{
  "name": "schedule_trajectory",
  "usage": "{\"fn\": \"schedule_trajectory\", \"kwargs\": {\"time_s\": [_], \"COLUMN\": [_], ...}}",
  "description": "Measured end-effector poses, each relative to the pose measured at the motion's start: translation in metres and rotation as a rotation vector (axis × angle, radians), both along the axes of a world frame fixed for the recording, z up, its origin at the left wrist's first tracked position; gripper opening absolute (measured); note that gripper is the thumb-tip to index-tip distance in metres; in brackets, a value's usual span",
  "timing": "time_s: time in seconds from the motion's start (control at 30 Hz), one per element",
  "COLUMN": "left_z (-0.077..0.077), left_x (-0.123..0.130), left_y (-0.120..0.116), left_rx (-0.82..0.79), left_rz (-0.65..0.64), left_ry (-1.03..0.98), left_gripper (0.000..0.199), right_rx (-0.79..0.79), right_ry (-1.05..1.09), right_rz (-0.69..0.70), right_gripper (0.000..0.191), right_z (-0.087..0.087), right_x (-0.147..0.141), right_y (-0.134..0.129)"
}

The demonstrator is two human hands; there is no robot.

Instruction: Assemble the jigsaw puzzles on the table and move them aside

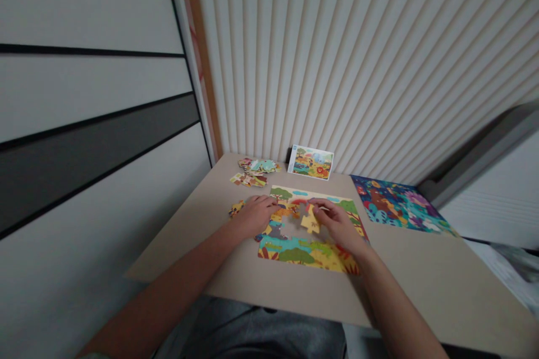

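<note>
A partly assembled jigsaw puzzle (297,256) lies on the table, with a gap in its middle where the bare tabletop shows. Between thumb and fingers, my right hand (334,222) grips a yellow puzzle piece (310,222), tilted over that gap. My left hand (256,215) lies at the puzzle's upper left edge, fingers stretched out over the pieces there; its fingertips touch or hover just above them, I cannot tell which. Beside it, a few loose pieces (236,208) partly show from behind the hand.
Stacked loose pieces (261,166) sit at the table's back left corner, with more pieces (249,180) in front. A picture card (311,162) leans upright at the back. A finished blue puzzle (404,206) lies to the right. A pleated blind (320,56) hangs behind the table (236,283).
</note>
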State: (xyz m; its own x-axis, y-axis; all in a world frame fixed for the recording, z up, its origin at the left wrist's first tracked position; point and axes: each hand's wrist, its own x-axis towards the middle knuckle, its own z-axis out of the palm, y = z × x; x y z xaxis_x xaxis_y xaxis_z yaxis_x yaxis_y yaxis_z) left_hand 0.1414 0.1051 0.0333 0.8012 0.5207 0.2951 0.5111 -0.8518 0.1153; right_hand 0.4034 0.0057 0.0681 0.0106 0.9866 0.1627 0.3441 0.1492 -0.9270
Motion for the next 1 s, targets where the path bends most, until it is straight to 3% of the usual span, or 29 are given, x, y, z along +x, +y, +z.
{"fn": "schedule_trajectory", "kwargs": {"time_s": [0.13,0.3,0.5,1.0], "left_z": [-0.002,-0.005,-0.005,-0.001], "left_x": [0.001,0.001,0.001,0.000], "left_y": [0.002,0.003,0.003,0.001], "left_rx": [-0.007,-0.011,-0.008,-0.005], "left_rz": [0.004,0.008,-0.002,-0.014], "left_ry": [-0.001,-0.001,-0.009,0.004], "left_gripper": [0.042,0.044,0.043,0.044], "right_rx": [0.010,-0.014,0.020,0.031], "right_ry": [-0.074,-0.171,-0.255,-0.148], "right_rz": [-0.149,-0.169,-0.129,-0.165], "right_gripper": [0.051,0.042,0.039,0.046], "right_z": [-0.021,-0.038,-0.034,-0.028], "right_x": [0.023,0.027,0.017,0.025], "right_y": [0.019,0.034,0.039,0.030]}}
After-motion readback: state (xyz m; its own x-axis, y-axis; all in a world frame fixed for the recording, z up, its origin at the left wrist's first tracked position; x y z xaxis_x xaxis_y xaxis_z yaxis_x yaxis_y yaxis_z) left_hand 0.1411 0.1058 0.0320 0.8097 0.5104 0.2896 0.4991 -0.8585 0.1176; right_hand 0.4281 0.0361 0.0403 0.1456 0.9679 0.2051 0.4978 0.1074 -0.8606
